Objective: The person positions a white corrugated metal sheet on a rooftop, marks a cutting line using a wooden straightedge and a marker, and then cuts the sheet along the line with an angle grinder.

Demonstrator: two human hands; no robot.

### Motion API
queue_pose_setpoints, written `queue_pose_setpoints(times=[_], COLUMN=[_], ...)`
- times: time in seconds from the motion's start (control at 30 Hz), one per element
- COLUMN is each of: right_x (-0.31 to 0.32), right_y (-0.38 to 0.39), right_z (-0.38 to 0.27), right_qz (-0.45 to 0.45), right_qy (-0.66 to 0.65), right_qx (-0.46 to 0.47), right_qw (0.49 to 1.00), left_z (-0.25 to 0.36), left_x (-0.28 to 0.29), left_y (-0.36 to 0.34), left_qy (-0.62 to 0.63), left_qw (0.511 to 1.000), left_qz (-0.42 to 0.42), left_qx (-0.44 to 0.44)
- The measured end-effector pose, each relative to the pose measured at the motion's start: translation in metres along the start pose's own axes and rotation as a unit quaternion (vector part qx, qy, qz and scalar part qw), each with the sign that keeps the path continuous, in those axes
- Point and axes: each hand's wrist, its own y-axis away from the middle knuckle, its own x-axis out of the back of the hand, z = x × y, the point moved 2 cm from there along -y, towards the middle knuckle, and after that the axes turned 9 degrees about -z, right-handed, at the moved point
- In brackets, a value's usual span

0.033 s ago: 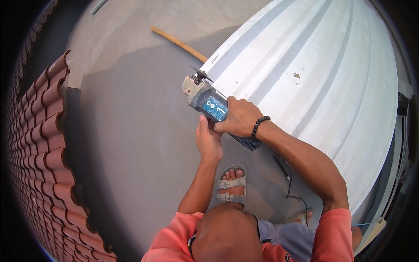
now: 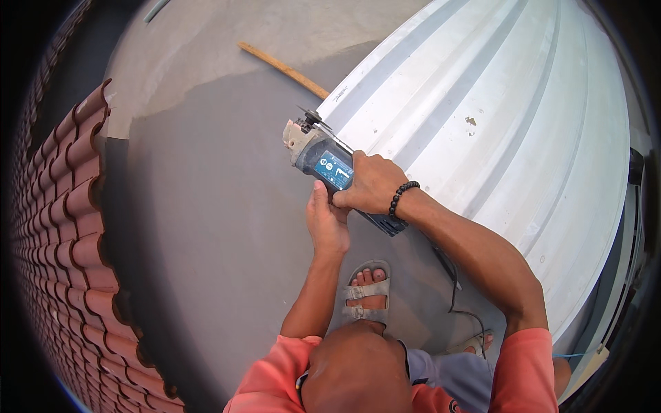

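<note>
An angle grinder (image 2: 313,153), dark-bodied with a blue label and a worn pale gear head, is held over the grey floor beside the white sheet's edge. Its thin disc (image 2: 312,117) sits at the far end, next to the sheet's corner. My right hand (image 2: 377,184), with a black bead bracelet at the wrist, is closed round the grinder's body from above. My left hand (image 2: 328,224) supports the body from below, thumb up along its near side; its other fingers are partly hidden. A black cord (image 2: 453,296) runs on the floor below the tool's rear end.
A large white ribbed metal sheet (image 2: 441,110) fills the right side. A wooden stick (image 2: 282,67) reaches toward its far-left corner. Red roof tiles (image 2: 86,220) border the left. My sandalled foot (image 2: 366,292) stands below my hands, on the grey floor (image 2: 213,206).
The grinder and both hands have shifted slightly left, my right hand more than my left. The grip looks the same.
</note>
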Motion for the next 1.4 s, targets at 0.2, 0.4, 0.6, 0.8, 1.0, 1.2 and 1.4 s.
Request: queue_pose_setpoints(times=[0.2,0.4,0.6,0.8,1.0,1.2,1.4], right_x=[-0.008,-0.005,-0.005,-0.008,-0.008,-0.005,-0.005], right_y=[-0.052,-0.073,-0.087,-0.094,-0.094,-0.092,-0.092], right_z=[-0.025,-0.029,-0.023,-0.019,-0.018,-0.022,-0.022], right_qz=[-0.015,-0.016,-0.029,-0.031,-0.031,-0.057,-0.071], right_qy=[-0.010,-0.004,0.007,0.015,0.013,0.009,0.011], right_qx=[0.008,-0.010,-0.029,-0.036,-0.038,-0.069,-0.080], right_qw=[1.000,1.000,0.999,0.999,0.999,0.996,0.994], left_z=[0.027,0.030,0.024,0.015,0.013,0.011,0.008], left_x=[0.029,0.038,0.039,0.050,0.050,0.053,0.054], left_y=[-0.033,-0.055,-0.066,-0.071,-0.072,-0.073,-0.074], left_qy=[-0.021,-0.023,-0.016,-0.020,-0.017,-0.012,-0.012], left_qw=[0.998,0.996,0.994,0.994,0.994,0.994,0.993], left_qz=[0.044,0.074,0.083,0.070,0.069,0.070,0.072], left_qx=[0.027,0.046,0.064,0.079,0.082,0.086,0.096])
